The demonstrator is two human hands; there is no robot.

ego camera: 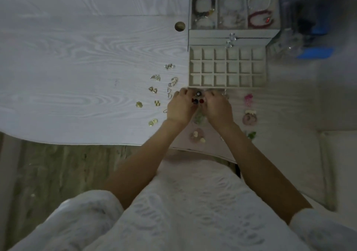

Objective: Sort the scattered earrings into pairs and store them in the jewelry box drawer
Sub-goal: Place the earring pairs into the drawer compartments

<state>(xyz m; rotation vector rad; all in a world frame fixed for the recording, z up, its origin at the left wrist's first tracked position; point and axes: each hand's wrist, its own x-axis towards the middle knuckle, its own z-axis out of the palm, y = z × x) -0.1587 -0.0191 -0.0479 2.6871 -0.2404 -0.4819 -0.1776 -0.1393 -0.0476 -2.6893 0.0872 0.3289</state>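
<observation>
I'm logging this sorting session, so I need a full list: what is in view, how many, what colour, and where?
jewelry box: one, beige, far right of the table
drawer: one, beige grid of compartments, pulled out, all look empty
bracelets: several, dark, pale and red, in the box's top tray
gold earrings: several small pairs, laid left of the hands
silver earrings: a few, beside the drawer's left edge
pink and green earrings: a few, right of the hands
red and dark studs: about three, between the hands
table: one, white woodgrain
left hand: curled by the studs
right hand: curled by the studs
</observation>
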